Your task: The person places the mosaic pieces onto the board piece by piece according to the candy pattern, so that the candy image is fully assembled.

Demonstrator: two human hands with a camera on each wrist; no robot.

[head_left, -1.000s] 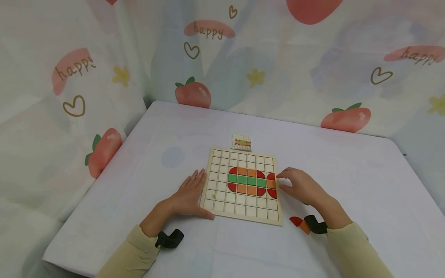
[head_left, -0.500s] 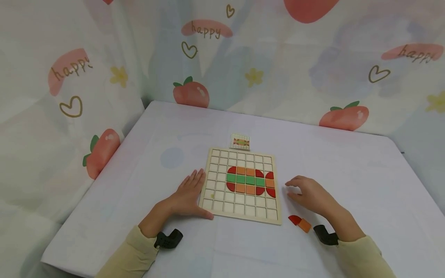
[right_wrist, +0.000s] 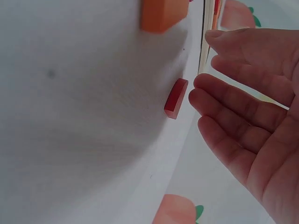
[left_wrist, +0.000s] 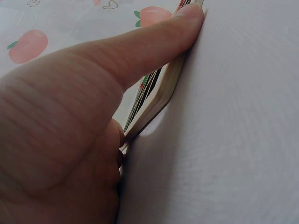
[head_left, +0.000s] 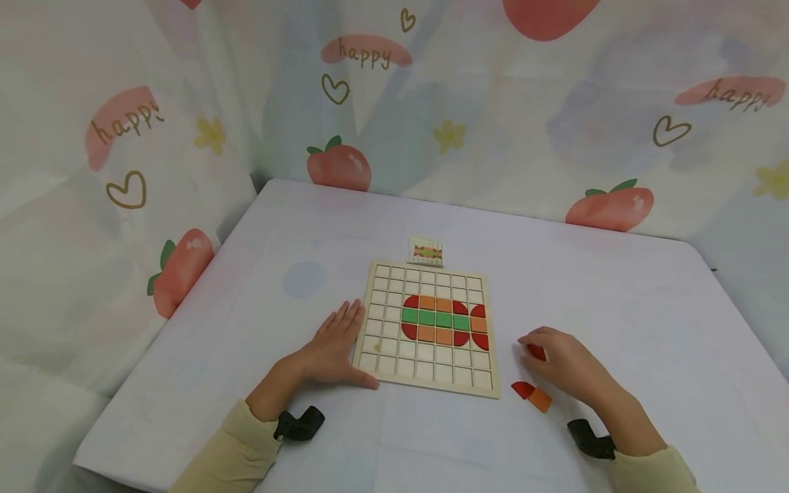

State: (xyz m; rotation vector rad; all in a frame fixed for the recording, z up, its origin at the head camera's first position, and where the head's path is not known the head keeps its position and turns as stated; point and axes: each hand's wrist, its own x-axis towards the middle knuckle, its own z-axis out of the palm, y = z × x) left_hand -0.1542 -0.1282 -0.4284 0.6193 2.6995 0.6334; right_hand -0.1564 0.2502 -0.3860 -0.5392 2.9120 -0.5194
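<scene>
My left hand (head_left: 333,349) lies flat at the board's near-left corner, fingers along the left side and thumb on the front edge. The square wooden grid board (head_left: 407,369) carries red quarter-round pieces, orange squares and a row of green squares (head_left: 427,317). My right hand (head_left: 564,363) hovers low to the right of the board, fingers loosely bent and holding nothing. Beneath it a red quarter-round piece (right_wrist: 176,99) rests on the table, with a small gap to the fingertips. Nearer me lie another red quarter-round piece (head_left: 522,389) and an orange square (head_left: 540,400), touching.
A small pattern card (head_left: 426,252) stands just behind the board, printed with a similar coloured figure. A pale cloth covers the table (head_left: 296,226). Printed curtains (head_left: 481,89) hang behind it and on the left.
My right hand has moved away from the board's right edge, toward me and rightward, to over the loose red piece. My left hand has stayed in place at the board.
</scene>
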